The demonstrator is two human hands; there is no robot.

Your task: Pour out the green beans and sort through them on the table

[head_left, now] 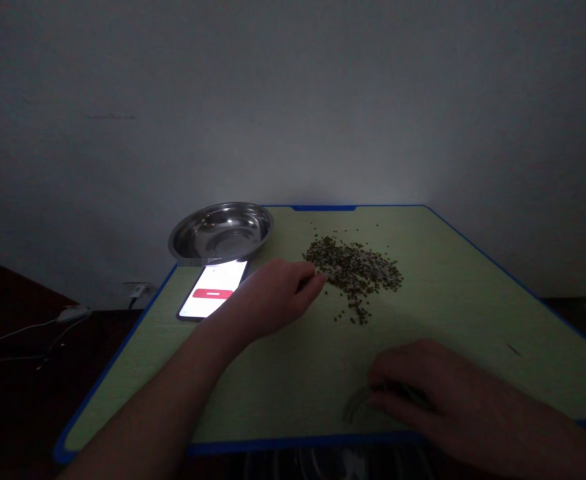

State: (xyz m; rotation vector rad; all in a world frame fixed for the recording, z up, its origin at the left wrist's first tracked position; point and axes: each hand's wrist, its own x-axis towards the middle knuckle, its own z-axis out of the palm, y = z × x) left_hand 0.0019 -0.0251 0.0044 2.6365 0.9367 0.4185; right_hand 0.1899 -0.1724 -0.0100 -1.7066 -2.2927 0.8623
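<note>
A pile of small dark and pale bead-like grains lies spread on the tabletop, with a few strays around it. My left hand is at the left edge of the pile, thumb and forefinger pressed together; what lies between the tips, if anything, is too small to make out. Nearer the front edge, my right hand is closed with its fingers curled. From its fingertips a thin curved strand, like cord or wire, bends down to the left, blurred and dim.
A shiny metal bowl stands at the back left. In front of it, a phone with a lit screen lies partly behind my left forearm. The pale green table has a blue rim and meets a grey wall. Cables hang at left.
</note>
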